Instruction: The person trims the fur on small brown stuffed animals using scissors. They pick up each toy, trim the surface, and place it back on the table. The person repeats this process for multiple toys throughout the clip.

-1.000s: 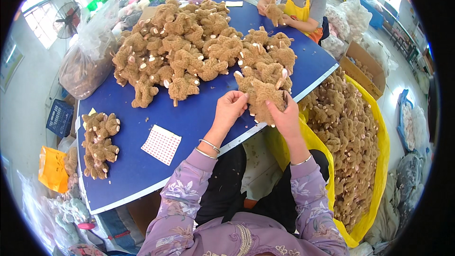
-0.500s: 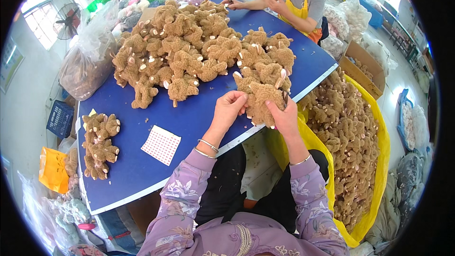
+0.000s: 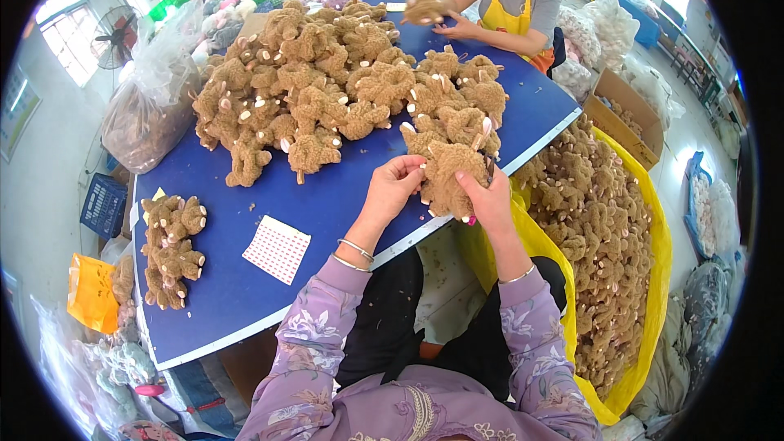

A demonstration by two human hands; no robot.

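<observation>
A brown plush toy [image 3: 446, 178] is held over the table's near edge, next to a few others lying just beyond it. My right hand [image 3: 487, 198] grips its right side, thumb on top. A small dark object [image 3: 490, 166] shows by that hand's fingers; its kind is unclear. On the other side, my left hand [image 3: 395, 186] pinches the toy's edge by a small pale tip, fingers closed. Below the toy, a bit of bright pink shows near my right hand. A large heap of like brown plush toys [image 3: 302, 90] covers the table's far middle.
The blue table [image 3: 220, 310] bears a sticker sheet [image 3: 278, 250] and a small group of plush toys [image 3: 173, 249] at left. At right stands a yellow sack [image 3: 656, 237] full of plush toys. A co-worker in a yellow apron [image 3: 506, 12] sits across the table.
The toy in my hands has turned slightly, and pink now shows under it. My left hand stays at its edge. The co-worker now holds a brown plush toy over the table.
</observation>
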